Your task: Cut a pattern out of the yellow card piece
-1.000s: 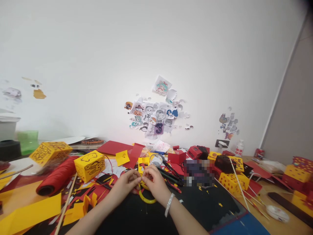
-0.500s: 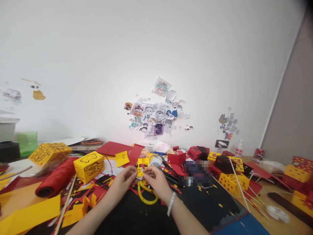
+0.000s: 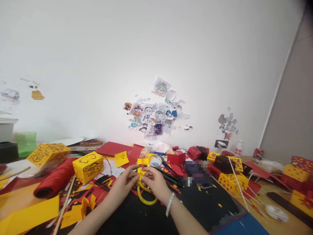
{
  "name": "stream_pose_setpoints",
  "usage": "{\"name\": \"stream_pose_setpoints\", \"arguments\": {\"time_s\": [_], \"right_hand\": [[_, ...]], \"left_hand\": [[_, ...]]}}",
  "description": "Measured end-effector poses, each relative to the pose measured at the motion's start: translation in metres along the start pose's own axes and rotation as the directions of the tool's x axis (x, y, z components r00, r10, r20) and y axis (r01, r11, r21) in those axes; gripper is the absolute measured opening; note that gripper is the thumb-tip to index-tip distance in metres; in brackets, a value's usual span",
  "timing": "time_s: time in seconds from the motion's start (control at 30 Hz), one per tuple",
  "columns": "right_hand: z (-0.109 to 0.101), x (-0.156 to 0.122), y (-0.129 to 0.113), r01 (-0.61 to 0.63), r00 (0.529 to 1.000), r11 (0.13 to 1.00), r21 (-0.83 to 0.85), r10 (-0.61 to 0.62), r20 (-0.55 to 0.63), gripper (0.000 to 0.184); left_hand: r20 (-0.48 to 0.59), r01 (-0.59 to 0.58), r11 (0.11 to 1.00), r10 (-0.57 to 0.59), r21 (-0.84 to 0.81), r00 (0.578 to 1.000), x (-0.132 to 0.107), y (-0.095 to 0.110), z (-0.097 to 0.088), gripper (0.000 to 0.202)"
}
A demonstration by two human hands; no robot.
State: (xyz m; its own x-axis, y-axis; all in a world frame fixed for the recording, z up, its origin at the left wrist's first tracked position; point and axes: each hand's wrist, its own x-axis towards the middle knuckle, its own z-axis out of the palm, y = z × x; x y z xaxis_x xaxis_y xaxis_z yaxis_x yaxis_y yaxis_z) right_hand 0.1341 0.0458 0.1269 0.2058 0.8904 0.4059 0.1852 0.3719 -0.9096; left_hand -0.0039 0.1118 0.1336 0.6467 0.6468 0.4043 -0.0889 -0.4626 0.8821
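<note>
- The left hand (image 3: 126, 181) has its fingers and thumb bent inward; I cannot tell how firmly they close.
- The right hand (image 3: 155, 181) curls in likewise, its grip also unclear.
- A small yellow piece (image 3: 141, 171) sits between both hands' fingertips, partly hidden.
- A yellow ring (image 3: 147, 202) shows just on the near side of the hands, above a black mat (image 3: 132, 218).
- A drawn-on yellow box (image 3: 88, 167) stands left of the left hand, a red spool (image 3: 55, 178) farther left.
</note>
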Motion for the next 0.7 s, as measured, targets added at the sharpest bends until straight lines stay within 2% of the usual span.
{"name": "stream_pose_setpoints", "arguments": {"time_s": [0.17,0.33,0.57,0.7], "right_hand": [[0.001,-0.001,-0.002,0.010,1.000,0.997,-0.073,-0.010,-0.004,0.027],[0.003,-0.003,-0.006,0.090,0.995,0.972,-0.215,-0.097,-0.022,0.023],[0.005,-0.002,0.002,-0.029,0.999,0.998,-0.049,0.028,-0.032,0.030],[0.004,-0.001,0.000,-0.025,1.000,1.000,-0.017,0.025,-0.005,0.031]], "left_hand": [[0.005,0.053,0.996,-0.053,0.074,0.999,0.002,0.003,-0.003,0.039],[-0.072,0.004,0.969,0.014,0.247,0.997,0.002,0.000,-0.003,0.032],[-0.074,0.023,0.963,-0.003,0.267,0.997,-0.002,-0.003,0.007,0.043],[-0.025,-0.002,0.976,0.007,0.216,1.000,-0.003,-0.003,0.009,0.049]]}}
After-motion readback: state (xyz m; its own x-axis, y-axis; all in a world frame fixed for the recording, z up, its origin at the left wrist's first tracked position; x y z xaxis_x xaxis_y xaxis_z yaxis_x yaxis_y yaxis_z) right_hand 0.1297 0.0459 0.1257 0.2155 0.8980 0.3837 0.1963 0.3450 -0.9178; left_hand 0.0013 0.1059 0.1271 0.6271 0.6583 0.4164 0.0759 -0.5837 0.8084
